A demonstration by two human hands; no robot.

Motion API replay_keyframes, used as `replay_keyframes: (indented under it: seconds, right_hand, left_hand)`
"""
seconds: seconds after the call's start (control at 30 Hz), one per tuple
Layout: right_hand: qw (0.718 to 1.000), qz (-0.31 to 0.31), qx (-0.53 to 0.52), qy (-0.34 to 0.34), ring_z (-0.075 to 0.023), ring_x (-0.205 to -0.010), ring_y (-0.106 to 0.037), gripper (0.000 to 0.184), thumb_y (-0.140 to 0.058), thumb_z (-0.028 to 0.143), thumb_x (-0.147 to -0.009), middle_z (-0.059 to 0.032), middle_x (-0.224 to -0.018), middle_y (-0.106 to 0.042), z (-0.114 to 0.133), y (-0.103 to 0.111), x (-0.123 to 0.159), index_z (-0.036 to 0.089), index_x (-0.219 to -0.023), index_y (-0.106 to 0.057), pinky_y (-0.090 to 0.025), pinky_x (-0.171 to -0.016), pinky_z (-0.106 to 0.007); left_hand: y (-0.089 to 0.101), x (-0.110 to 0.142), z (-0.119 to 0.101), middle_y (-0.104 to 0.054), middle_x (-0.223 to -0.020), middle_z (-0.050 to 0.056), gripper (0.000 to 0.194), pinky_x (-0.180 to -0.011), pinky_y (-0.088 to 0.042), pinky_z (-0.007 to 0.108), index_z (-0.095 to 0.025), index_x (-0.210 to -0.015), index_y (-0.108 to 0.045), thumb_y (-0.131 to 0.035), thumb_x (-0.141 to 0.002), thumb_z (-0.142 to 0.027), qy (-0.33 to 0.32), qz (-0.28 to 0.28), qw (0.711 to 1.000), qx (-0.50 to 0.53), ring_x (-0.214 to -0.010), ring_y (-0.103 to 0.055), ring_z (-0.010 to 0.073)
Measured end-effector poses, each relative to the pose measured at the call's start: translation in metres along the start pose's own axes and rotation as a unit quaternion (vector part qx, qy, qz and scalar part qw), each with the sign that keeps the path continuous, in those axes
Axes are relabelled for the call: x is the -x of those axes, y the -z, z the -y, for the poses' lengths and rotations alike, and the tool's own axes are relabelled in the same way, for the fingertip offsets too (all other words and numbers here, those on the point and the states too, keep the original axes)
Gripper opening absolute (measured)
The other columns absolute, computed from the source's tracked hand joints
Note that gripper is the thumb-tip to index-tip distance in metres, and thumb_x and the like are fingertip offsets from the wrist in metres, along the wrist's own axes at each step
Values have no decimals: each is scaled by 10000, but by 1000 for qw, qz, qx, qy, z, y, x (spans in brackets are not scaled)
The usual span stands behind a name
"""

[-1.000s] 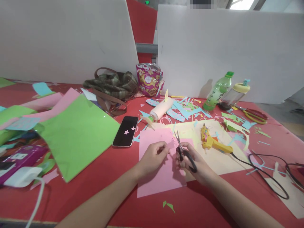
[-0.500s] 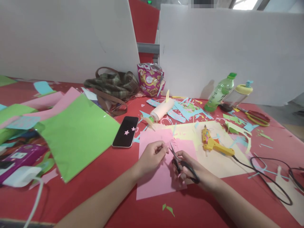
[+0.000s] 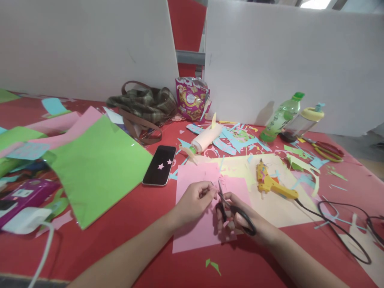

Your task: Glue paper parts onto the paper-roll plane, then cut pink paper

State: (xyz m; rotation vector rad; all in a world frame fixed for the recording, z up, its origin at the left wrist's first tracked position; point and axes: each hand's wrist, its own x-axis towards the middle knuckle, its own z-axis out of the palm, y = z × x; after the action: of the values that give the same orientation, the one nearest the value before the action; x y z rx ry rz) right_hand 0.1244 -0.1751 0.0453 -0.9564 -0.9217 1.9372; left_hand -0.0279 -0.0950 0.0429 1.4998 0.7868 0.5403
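My right hand (image 3: 240, 218) has its fingers in the handles of a pair of scissors (image 3: 224, 197) with black grips. The blades stand a little apart and point away from me, close to my left fingertips. My left hand (image 3: 196, 202) is pinched around a small pink paper piece (image 3: 215, 188), mostly hidden by the fingers. Under both hands lies a pink sheet of paper (image 3: 189, 240). To the left, a black-screened phone (image 3: 154, 176) carries two small pink paper stars (image 3: 161, 166).
A yellow glue gun (image 3: 273, 186) with a black cord lies on cream paper at right. Behind are a wrapped paper roll (image 3: 207, 138), a green bottle (image 3: 282, 118), a yellow-lidded jar (image 3: 303, 126) and red-yellow-handled scissors (image 3: 328, 151). A green sheet (image 3: 102, 172) is at left.
The scissor blades have opened wider beside my left fingertips. My left hand has shifted slightly right, still pinching the pink piece. The whole view has moved a little.
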Motion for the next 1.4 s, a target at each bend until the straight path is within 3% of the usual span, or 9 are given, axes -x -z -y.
replay_keyframes:
  seconds: [0.67,0.83,1.1,1.4]
  right_hand:
    - [1000,-26,-1,13,-81,-586,-443,412,-633,457,-624,-13,-769,-510,2,-3,-1,206,-866,-413,-333,-541,-220]
    - [1000,-8,-4,15,-83,-600,-451,389,-628,440,-640,-16,-788,-507,0,0,-1,211,-864,-409,-344,-559,-224]
    - [1000,0,-7,28,-85,-606,-465,359,-567,433,-705,-23,-779,-509,-10,7,-1,194,-930,-422,-350,-543,-212]
    - [1000,-2,3,25,-79,-544,-455,342,-550,451,-709,-24,-746,-523,-14,10,-4,185,-871,-409,-331,-483,-203]
  left_hand:
    - [1,1,-5,-428,-464,-58,268,-414,-306,164,-143,-580,-453,-435,-773,-328,16,11,1000,21,-398,-401,40]
    - [1,1,-2,-388,-453,-70,257,-413,-301,159,-140,-590,-457,-434,-780,-311,13,14,999,25,-394,-391,37]
    - [2,0,-3,-410,-473,-58,255,-430,-316,167,-136,-585,-457,-435,-772,-309,15,16,1000,21,-418,-411,47]
    - [4,-1,-3,-435,-479,-46,259,-430,-312,168,-127,-593,-483,-439,-770,-311,19,19,1000,-5,-419,-418,51]
